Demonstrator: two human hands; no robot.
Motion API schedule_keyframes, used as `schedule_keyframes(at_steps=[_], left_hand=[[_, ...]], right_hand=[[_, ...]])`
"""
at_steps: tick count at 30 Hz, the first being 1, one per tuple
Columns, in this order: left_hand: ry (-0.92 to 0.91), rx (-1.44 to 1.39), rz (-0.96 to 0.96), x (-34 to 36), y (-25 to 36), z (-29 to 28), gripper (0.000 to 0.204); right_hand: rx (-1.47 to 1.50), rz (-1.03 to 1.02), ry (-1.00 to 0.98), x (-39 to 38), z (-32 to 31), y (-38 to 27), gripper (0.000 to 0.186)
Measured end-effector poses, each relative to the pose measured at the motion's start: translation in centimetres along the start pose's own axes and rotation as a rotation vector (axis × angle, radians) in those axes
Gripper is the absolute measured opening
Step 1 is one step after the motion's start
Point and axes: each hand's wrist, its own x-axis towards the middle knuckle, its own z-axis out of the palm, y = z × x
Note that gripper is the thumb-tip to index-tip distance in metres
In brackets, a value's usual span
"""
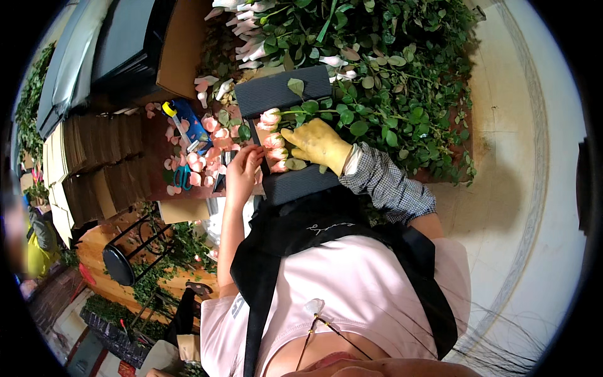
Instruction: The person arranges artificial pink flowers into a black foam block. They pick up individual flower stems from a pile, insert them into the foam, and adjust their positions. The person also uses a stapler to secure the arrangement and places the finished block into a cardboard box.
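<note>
A row of several pink roses [274,142] lies on dark corrugated cardboard [282,92], their green leafy stems running to the right. Just left of the blooms is my bare left hand [244,168], its fingers bent and pressed together; whatever may be between the fingertips is too small to make out. My right hand [319,146], in a yellow glove, rests over the stems with its fingers stretched toward the blooms. A folded dark cardboard flap [300,183] lies nearest my body. Loose pink petals [217,143] are scattered left of my left hand.
Leafy stems [402,81] pile up at the far right, with white-wrapped buds [251,47] beyond the cardboard. At left are teal scissors [182,177], a yellow-capped cutter [173,113], stacked brown cardboard [100,160] and a large box [179,53]. A black stool [118,264] stands lower left.
</note>
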Motion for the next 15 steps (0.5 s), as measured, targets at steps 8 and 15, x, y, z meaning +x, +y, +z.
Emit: schedule_keyframes(at_steps=[8, 15], left_hand=[[0.029, -0.048, -0.16, 0.4, 0.9, 0.5, 0.029], [0.044, 0.283, -0.048, -0.4, 1.0, 0.5, 0.026]], right_hand=[[0.054, 0.0, 0.148, -0.7, 0.9, 0.1, 0.031], [0.175, 0.024, 0.127, -0.3, 1.6, 0.7, 0.039]])
